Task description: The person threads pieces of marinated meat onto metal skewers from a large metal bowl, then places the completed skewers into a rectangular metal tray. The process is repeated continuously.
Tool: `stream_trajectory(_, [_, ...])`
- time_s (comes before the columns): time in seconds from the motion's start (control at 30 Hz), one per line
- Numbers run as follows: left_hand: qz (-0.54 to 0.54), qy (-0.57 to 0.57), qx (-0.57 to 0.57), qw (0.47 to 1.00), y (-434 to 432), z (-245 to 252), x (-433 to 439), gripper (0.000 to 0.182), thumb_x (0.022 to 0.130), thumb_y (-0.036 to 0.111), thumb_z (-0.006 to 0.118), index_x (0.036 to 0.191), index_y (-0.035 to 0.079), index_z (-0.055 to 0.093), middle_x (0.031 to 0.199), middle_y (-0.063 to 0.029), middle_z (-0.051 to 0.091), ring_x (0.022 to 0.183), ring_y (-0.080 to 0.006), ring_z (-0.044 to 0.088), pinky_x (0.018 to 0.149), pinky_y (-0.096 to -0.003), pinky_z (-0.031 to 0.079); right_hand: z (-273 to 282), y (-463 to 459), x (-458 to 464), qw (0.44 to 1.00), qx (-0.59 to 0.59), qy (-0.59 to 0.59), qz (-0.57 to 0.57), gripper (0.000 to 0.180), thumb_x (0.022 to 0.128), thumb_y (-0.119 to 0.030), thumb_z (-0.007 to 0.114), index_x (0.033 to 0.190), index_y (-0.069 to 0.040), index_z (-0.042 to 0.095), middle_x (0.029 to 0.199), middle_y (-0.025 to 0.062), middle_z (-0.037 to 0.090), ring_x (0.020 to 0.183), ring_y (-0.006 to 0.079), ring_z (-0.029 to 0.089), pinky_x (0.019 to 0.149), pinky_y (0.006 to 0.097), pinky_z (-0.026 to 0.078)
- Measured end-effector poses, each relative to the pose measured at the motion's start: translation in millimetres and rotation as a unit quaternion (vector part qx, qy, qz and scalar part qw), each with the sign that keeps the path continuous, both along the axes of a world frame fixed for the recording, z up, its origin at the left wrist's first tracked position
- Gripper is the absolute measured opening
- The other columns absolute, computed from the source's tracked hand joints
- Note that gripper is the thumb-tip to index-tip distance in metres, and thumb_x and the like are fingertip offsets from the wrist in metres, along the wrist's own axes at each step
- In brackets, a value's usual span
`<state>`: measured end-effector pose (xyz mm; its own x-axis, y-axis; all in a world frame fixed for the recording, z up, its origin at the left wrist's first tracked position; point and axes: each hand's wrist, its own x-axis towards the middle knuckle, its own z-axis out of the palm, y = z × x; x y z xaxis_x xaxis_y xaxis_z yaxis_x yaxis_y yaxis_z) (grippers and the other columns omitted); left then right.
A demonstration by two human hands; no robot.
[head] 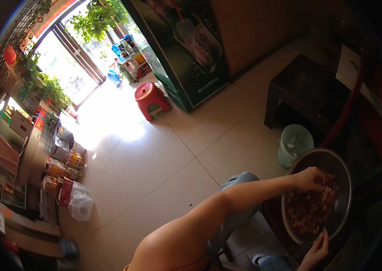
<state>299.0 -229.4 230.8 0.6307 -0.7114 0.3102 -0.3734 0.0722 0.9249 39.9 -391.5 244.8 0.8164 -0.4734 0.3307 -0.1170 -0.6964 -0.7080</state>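
A wide metal bowl (346,203) holds many small reddish-brown chunks of food (308,211), which look like cut meat with paler bits. My left hand (309,179) reaches over the bowl's upper part, fingers bent down at the chunks. Its fingertips are partly hidden, so I cannot tell whether a piece is between them. At the bowl's lower rim is my right hand (317,249), thumb and fingers drawn together. Something thin and dark may be at its fingertips, too small to make out.
A green bin with a plastic liner (294,144) stands beside the bowl, near a dark low table (299,88). A red plastic stool (150,100) is by a drinks fridge (191,54). Bottles, cartons and a white plastic bag (80,205) line the counter at left.
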Motion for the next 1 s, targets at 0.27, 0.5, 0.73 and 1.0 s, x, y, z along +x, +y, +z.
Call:
stream_trajectory(0.27, [-0.011, 0.148, 0.041, 0.988, 10, 17, 4, 0.023, 0.083, 0.019, 0.077, 0.097, 0.001, 0.073, 0.080, -0.0065, 0.072, 0.067, -0.0146, 0.067, 0.056, -0.0289, 0.054, -24, -15, -8, 1.000, -0.019, 0.001, 0.005, 0.027, 0.103, -0.012, 0.056, 0.123, 0.004, 0.066, 0.116, 0.0161, 0.071, 0.101, 0.0217, 0.070, 0.079, 0.0310, 0.056])
stream_trajectory(0.5, [0.049, 0.315, 0.041, 0.947, 25, 27, 3, 0.029, 0.088, 0.018, 0.077, 0.106, -0.004, 0.072, 0.085, -0.0113, 0.073, 0.071, -0.0157, 0.069, 0.065, -0.0302, 0.059, 15, 12, 2, 1.000, 0.017, 0.010, -0.017, 0.020, 0.097, -0.005, 0.061, 0.114, 0.002, 0.070, 0.105, 0.0132, 0.075, 0.096, 0.0225, 0.071, 0.084, 0.0314, 0.054])
stream_trajectory(0.73, [-0.008, 0.385, 0.052, 0.922, 0, 18, 7, 0.028, 0.094, 0.020, 0.071, 0.112, -0.002, 0.068, 0.101, -0.0067, 0.070, 0.095, -0.0150, 0.067, 0.084, -0.0277, 0.055, 11, -7, -2, 0.997, 0.061, -0.026, -0.029, 0.022, 0.095, -0.001, 0.063, 0.115, 0.002, 0.070, 0.097, 0.0131, 0.074, 0.084, 0.0148, 0.071, 0.072, 0.0249, 0.054])
stream_trajectory(1.0, [0.033, 0.067, 0.175, 0.982, -1, 16, 17, 0.036, 0.081, 0.007, 0.074, 0.116, -0.002, 0.070, 0.109, -0.0170, 0.072, 0.095, -0.0236, 0.072, 0.084, -0.0336, 0.056, 16, 1, 1, 0.998, 0.045, -0.028, -0.028, 0.022, 0.093, 0.002, 0.063, 0.114, 0.002, 0.070, 0.095, 0.0125, 0.074, 0.084, 0.0147, 0.071, 0.072, 0.0244, 0.054])
